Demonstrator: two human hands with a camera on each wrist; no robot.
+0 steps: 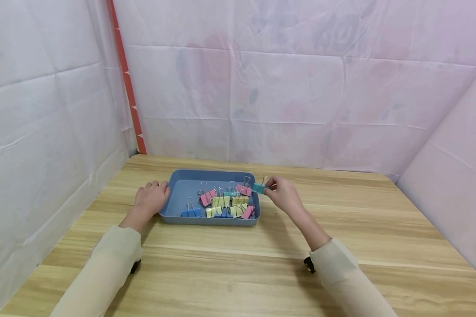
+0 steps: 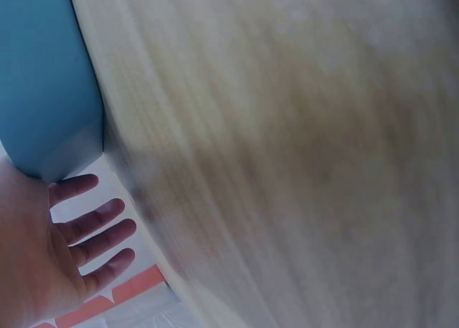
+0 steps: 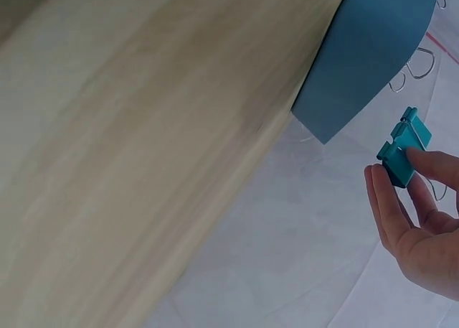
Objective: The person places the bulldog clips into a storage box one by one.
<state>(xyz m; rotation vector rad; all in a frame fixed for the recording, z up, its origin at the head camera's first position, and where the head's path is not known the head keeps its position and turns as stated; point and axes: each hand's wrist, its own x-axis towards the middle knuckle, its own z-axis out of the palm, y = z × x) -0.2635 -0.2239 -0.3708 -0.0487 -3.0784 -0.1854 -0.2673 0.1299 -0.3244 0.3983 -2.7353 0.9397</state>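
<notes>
A teal binder clip (image 1: 258, 188) is pinched between the thumb and fingers of my right hand (image 1: 283, 195), at the right rim of the blue-grey tray (image 1: 184, 187). In the right wrist view the clip (image 3: 406, 150) shows its folded spine and a wire handle. My left hand (image 1: 152, 197) rests against the tray's left side, and its fingers (image 2: 107, 236) stretch out loosely in the left wrist view. Inside the tray, yellow binder clips (image 1: 221, 201), pink ones (image 1: 208, 197) and blue ones (image 1: 191, 213) crowd mostly the right half, several overlapping.
The tray stands on a wood-grain table (image 1: 230, 268), toward its back edge. White sheeting (image 1: 285, 110) hangs behind the table and along both sides. A red strip (image 1: 128, 79) runs down the back left corner.
</notes>
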